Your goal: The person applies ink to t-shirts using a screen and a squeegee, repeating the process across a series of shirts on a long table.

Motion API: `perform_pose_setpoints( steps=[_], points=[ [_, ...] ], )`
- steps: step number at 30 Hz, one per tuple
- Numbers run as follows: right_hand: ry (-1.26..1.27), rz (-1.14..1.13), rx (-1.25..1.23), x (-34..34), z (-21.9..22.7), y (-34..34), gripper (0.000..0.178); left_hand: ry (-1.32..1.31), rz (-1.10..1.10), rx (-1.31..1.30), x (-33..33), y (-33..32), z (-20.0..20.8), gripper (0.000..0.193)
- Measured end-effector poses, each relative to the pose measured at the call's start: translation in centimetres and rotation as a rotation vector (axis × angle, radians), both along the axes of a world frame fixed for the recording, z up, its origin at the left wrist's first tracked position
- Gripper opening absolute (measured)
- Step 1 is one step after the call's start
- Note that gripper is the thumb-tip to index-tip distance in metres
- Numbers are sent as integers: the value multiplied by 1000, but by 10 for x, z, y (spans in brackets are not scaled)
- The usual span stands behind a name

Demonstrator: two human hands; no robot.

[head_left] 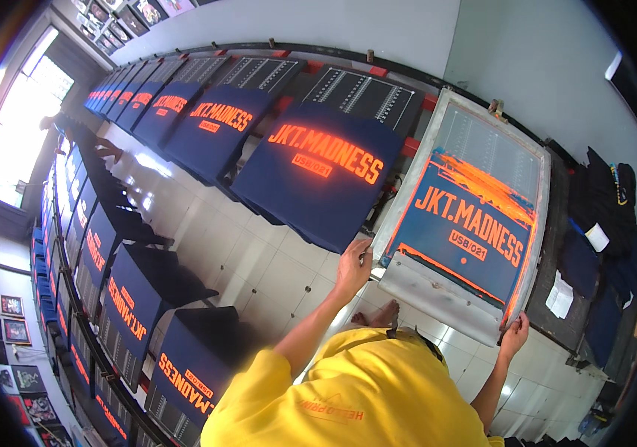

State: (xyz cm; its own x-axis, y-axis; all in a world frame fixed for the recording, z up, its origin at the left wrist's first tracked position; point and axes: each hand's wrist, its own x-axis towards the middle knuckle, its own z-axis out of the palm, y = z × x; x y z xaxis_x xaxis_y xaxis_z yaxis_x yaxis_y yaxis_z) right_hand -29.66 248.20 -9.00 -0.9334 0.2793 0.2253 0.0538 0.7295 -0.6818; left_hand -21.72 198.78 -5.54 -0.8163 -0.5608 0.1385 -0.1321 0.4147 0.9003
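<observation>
A screen printing frame (542, 201) lies at front right, its mesh showing an orange lettered design over dark blue. Thick orange ink (482, 184) is smeared across the mesh beyond the design. Across the near end rests a wide grey metal squeegee (441, 296), with an orange streak along its far edge. My left hand (353, 268) is closed at the frame's near left corner. Closed at the near right corner is my right hand (513, 337), partly hidden behind the edge. Left of the frame, a navy T-shirt (318, 179) with a bright orange print lies on its board.
Several more printed navy shirts (215, 127) run along the rail to the far left. Another row of shirts (136, 298) stands left of the tiled aisle (259, 257). A dark side table (556, 313) with paper and dark cloth (607, 201) is at right. A person (72, 138) stands far left.
</observation>
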Motion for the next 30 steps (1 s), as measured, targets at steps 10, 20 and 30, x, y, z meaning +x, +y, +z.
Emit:
perform_pose_setpoints(
  steps=[10, 20, 30],
  points=[
    [-93, -16, -51, -3, 3, 1, 31, -26, -138, -142, -30, -24, -8, 23],
    [1, -53, 411, -8, 8, 25, 28, -262, -694, -573, -95, -66, 9, 18],
    [-457, -383, 629, -26, 57, -55, 25, -108, -928, -729, -117, -92, -2, 20]
  ],
)
